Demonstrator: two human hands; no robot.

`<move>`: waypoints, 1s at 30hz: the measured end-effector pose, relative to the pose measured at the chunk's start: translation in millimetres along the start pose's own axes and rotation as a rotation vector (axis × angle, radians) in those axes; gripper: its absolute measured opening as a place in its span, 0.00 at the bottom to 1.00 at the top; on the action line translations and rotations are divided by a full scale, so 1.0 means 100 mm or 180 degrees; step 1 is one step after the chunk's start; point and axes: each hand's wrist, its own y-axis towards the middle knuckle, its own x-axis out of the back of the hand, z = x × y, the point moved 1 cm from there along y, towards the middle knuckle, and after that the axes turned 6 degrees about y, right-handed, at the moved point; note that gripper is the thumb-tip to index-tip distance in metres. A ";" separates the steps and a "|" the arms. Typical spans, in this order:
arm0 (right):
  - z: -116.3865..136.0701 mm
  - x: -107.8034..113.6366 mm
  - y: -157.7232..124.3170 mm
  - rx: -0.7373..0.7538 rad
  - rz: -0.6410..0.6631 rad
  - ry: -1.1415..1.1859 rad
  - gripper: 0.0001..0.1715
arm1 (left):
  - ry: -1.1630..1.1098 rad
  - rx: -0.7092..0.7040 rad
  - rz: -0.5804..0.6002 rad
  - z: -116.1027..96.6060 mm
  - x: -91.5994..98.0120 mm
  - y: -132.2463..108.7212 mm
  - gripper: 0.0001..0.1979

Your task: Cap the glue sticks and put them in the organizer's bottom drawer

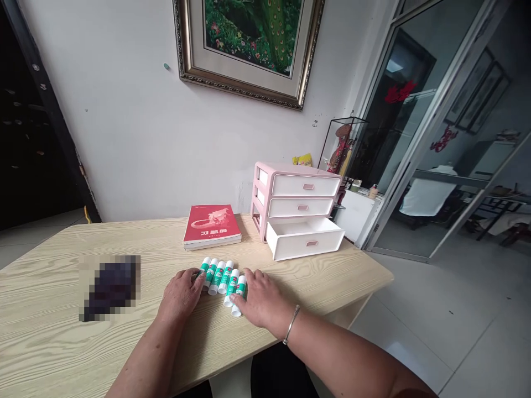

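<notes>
Flanking six glue sticks, I rest my left hand against the leftmost and my right hand against the rightmost, fingers loosely spread, clasping neither; a pulled-out drawer sits beyond my right hand.

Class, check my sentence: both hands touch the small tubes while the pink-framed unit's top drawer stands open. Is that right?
Not quite: the head view shows the bottom drawer of the pink-framed unit open, not the top. The left hand and right hand do touch the tubes.
</notes>
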 end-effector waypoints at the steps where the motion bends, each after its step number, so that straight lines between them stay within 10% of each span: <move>1: 0.00 -0.03 0.01 0.0022 -0.0001 -0.0039 0.34 | 0.0009 -0.0013 -0.0013 0.00 0.00 0.00 0.27; 20: -0.54 -0.17 0.25 0.0125 -0.0103 -0.0534 0.30 | 0.0022 -0.0182 0.0020 0.29 -0.25 0.20 0.30; 30: -1.19 1.00 0.87 0.0265 -0.0871 -0.0712 0.40 | 0.0059 -0.0221 -0.0092 0.34 -0.33 0.23 0.28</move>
